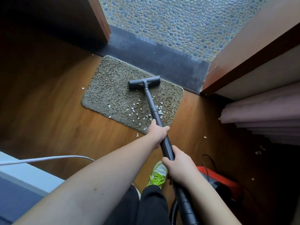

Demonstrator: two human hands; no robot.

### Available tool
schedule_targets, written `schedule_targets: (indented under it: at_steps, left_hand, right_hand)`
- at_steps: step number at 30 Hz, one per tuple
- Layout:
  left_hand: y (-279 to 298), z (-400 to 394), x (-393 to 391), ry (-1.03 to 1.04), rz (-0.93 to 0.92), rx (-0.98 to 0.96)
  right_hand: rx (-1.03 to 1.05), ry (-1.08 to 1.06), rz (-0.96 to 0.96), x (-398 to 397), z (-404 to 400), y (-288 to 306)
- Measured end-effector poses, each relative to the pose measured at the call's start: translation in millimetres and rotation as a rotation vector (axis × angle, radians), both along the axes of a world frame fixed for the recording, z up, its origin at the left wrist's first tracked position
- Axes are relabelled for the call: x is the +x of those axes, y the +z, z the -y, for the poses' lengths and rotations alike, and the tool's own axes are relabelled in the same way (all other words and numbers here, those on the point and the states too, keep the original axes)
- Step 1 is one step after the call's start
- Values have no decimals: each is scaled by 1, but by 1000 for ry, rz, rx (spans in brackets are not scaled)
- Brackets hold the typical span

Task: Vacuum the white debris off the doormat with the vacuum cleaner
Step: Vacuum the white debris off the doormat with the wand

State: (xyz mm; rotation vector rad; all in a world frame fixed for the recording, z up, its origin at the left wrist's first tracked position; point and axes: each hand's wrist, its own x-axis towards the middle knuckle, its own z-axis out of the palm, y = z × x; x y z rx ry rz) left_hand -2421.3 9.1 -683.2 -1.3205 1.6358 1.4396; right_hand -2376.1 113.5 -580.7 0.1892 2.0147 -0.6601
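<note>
Head view: left hand [157,132] wraps the vacuum wand [153,109], right hand [177,166] grips it lower down. Nozzle [144,82] sits on doormat [129,95] far ahead of both hands; white debris [142,112] just beyond left hand. Bare floor [48,103] leftward.

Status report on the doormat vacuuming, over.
Left hand and right hand both grip the vacuum wand. Floor nozzle on doormat's far side. White debris remains near. Nothing blocking.
</note>
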Motion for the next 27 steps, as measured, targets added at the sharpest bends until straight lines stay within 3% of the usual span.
schedule_targets:
  at_steps: [27]
  left_hand:
    - [14, -24, 43, -17, 65, 70]
  right_hand:
    - [20, 52, 43, 40, -27, 16]
